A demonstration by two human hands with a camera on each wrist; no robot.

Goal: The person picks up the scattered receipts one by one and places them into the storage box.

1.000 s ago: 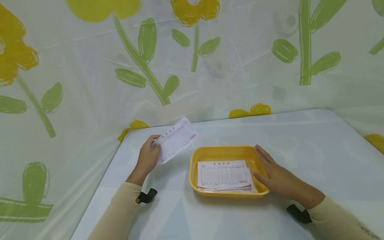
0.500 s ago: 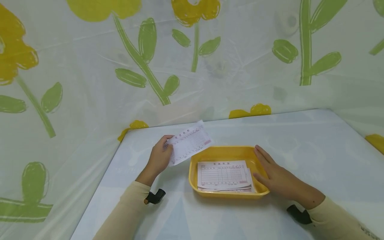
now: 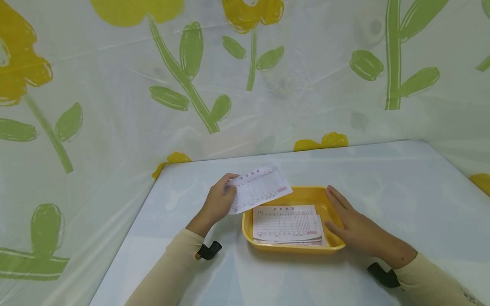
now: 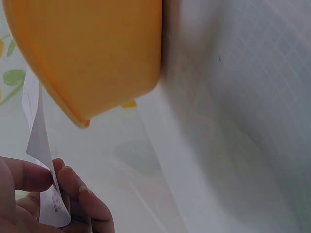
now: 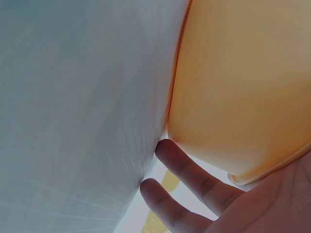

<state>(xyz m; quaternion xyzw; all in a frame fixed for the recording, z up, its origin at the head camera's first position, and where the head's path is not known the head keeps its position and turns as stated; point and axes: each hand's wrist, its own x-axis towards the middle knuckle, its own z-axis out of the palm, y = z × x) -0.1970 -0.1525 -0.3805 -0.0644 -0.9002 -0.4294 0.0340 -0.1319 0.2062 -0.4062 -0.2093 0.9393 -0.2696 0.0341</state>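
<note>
My left hand (image 3: 218, 199) pinches a printed receipt slip (image 3: 260, 189) between thumb and fingers. The slip is tilted, its right part above the left rim of a yellow plastic tray (image 3: 306, 195). Inside the tray lies a small stack of similar receipt slips (image 3: 287, 223), slightly fanned. In the left wrist view the held slip (image 4: 41, 131) curves upward beside the tray's outer wall (image 4: 97, 58). My right hand (image 3: 356, 227) rests at the tray's right side, thumb over the rim. Its extended fingers (image 5: 189, 170) lie along the outer wall in the right wrist view.
The tray stands on a pale, patterned table cover (image 3: 183, 280). A white curtain (image 3: 314, 93) with yellow flowers and green stems hangs behind the table's far edge. A black device (image 3: 209, 250) is strapped near the left wrist, another (image 3: 383, 274) near the right.
My left hand has moved rightward with the receipt slip, from left of the tray to over its left rim. My right hand and the tray have stayed in place.
</note>
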